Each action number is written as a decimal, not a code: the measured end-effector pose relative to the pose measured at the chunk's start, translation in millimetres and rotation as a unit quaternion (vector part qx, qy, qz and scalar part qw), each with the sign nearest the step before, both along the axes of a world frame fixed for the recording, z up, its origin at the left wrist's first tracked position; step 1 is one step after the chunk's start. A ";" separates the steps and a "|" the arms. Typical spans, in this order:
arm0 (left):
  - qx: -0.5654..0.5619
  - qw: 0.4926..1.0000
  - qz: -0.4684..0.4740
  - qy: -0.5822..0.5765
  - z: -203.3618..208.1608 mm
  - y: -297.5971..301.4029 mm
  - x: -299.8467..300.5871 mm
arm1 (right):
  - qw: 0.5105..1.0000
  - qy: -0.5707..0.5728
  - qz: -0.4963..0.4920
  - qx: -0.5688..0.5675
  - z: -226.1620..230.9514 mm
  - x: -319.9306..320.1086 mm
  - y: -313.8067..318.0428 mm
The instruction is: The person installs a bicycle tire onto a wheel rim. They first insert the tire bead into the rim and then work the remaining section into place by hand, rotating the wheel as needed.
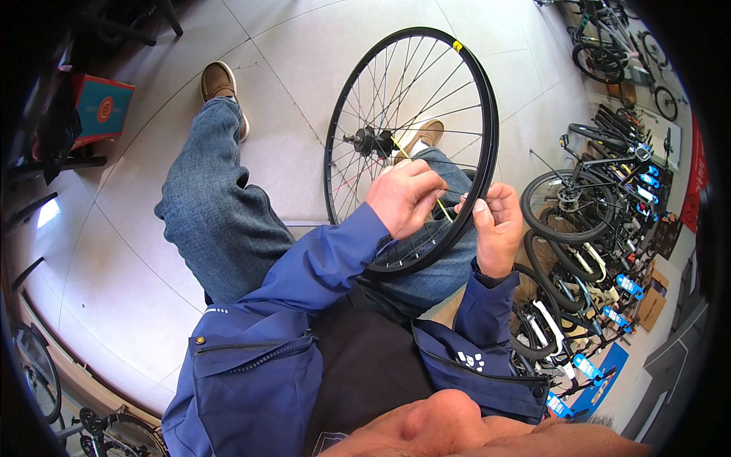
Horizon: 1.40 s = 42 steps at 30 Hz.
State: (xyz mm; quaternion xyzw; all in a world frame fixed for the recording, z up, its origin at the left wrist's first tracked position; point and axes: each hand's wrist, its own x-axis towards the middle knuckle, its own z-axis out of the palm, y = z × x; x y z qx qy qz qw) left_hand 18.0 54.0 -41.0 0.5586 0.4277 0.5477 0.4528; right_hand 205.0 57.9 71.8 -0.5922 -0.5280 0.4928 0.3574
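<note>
Wheel (371, 142), black-rimmed and metal-spoked, tilted over the blue-denim right leg (440, 285), could twist if the left hand (407, 199), pinched together within the rim (491, 122), outpulls the right hand (498, 228), curled at its edge, grip unclear.

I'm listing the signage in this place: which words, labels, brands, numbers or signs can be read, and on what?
I quote no wording; the printing stands here:
Teal-and-red box: round emblem and small print, too blurred.
Blue panel: large pale lettering, partly hidden.
Red banner: pale lettering, distorted at the rim.
Blue tags among the bikes: print too small.
Wheel: yellow rim patch, any print too small.
</note>
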 end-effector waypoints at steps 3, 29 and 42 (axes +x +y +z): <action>0.003 1.000 -0.004 0.001 -1.0 -0.7 -0.2 | 1.000 0.003 -0.003 0.005 -1.2 1.5 0.6; 0.007 1.000 -0.006 0.011 -1.7 -1.6 1.7 | 1.000 -0.003 -0.001 0.000 -1.8 5.7 0.3; 0.010 1.000 -0.020 0.001 -3.5 -1.9 4.5 | 1.000 0.002 -0.002 -0.002 -1.6 8.0 -0.3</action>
